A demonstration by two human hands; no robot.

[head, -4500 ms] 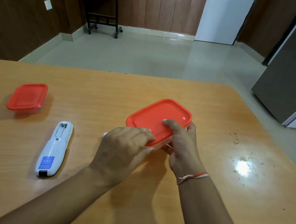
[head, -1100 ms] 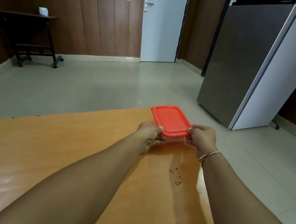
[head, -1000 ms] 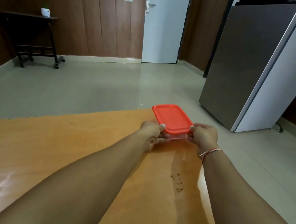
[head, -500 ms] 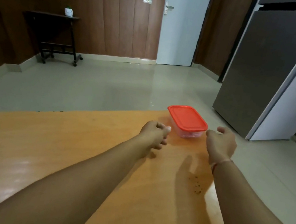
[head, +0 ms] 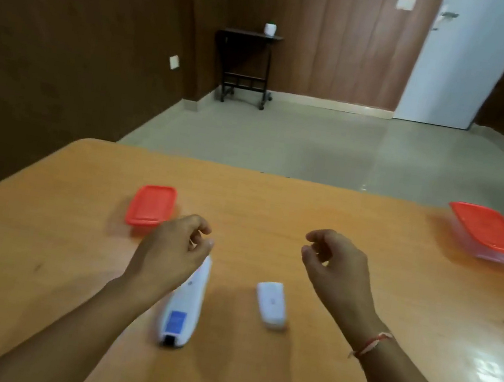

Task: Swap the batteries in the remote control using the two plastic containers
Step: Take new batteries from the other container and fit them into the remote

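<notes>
Head view: the white remote control (head: 182,306) lies back-up on the wooden table (head: 358,304), its blue label (head: 176,322) too blurred to read — its battery cover (head: 271,304) lies just beside it. Both red-lidded containers, the left container (head: 151,205) and the right container (head: 491,233), are closed, their contents unclear. The left hand (head: 174,251) and right hand (head: 336,265) hover loosely curled, holding nothing.

Both hands have let go of the red-lidded container (head: 491,233), which now sits at the table's far right corner. The left hand (head: 169,252) and right hand (head: 335,268) have pulled back, loosely curled, over the remote control (head: 184,308).
</notes>
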